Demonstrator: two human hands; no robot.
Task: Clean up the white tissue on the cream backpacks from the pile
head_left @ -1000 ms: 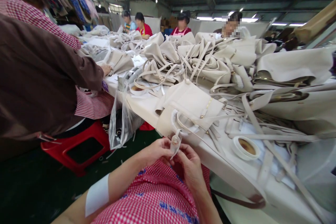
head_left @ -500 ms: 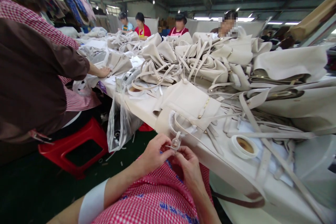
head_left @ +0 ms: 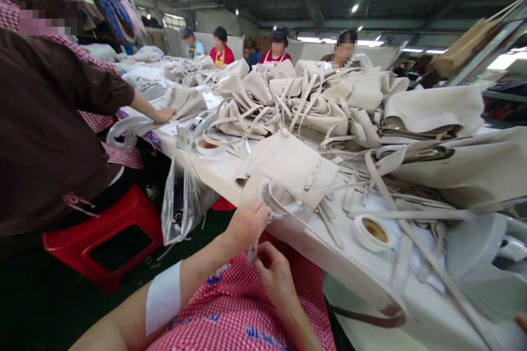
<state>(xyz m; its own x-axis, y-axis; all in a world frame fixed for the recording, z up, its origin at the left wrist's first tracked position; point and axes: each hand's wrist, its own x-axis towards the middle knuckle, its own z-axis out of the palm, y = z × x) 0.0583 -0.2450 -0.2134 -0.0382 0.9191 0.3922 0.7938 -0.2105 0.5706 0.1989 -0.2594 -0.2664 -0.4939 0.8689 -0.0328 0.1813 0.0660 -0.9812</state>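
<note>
At the near table edge, my left hand (head_left: 249, 225) is closed around the upper part of a narrow beige strap. The strap's end tab (head_left: 252, 252), with a small metal fitting, hangs below that fist. Just beneath, the thumb and fingers of my right hand (head_left: 274, 271) pinch at the tab's side. A beige handbag (head_left: 284, 156) lies on the table just beyond, with a short gold chain and a clasp on its front. Beside my left fist, a beige handle (head_left: 274, 197) partly wrapped in white padding curves over the edge.
Many beige bags (head_left: 321, 112) are heaped across the table. A tape roll (head_left: 374, 232) and long loose straps lie to the right, near a clear plastic container (head_left: 477, 263). At left, a co-worker in a brown top (head_left: 53, 137) stands by a red stool (head_left: 102, 236). A plastic bag (head_left: 179, 203) hangs off the edge.
My left hand has turned over and moved up slightly, closing higher on the strap. My right hand has dropped a little, and the tab now hangs lower. The view has shifted slightly.
</note>
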